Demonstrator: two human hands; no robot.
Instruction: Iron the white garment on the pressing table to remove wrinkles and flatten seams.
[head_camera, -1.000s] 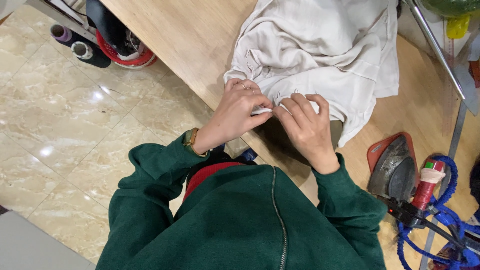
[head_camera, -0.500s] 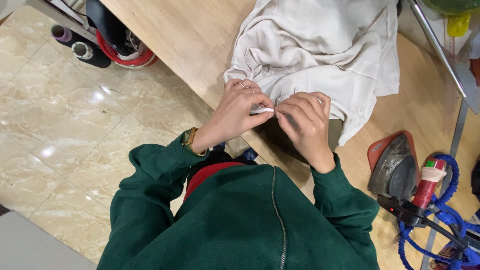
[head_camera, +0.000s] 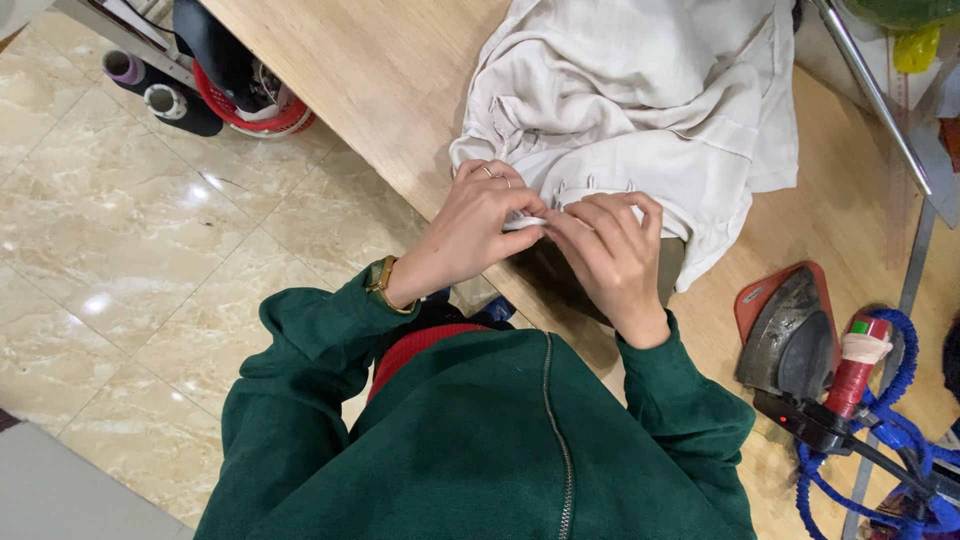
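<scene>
While the pale marble floor (head_camera: 130, 250) shone off to my left, with a red basket (head_camera: 262, 112) and two dark spools (head_camera: 160, 100) pushed under the near corner of the table, I bent over the wooden table (head_camera: 370, 70) in my green jacket (head_camera: 480, 440). My left hand (head_camera: 478, 222), a gold watch (head_camera: 380, 285) on its wrist and thin rings on two fingers, was curled narrow, the fingertips pinching the folded edge of the cream garment (head_camera: 640, 90) right at the table's near edge. Just beside it and touching it, my right hand (head_camera: 608, 250) was also closed down tight, thumb and fingers gripping the same strip of hem, so both hands met over that one small spot. The rest of the garment lay rumpled and spread across the tabletop beyond my knuckles, one flap hanging toward me past my right hand. Farther right, well apart from the cloth, an iron (head_camera: 785, 335) rested on a red pad (head_camera: 758, 300), and beside it a red-handled tool (head_camera: 855, 370) lay among coils of blue cable (head_camera: 880, 440). A metal rail (head_camera: 870, 90) ran slantwise across the table's far right corner.
</scene>
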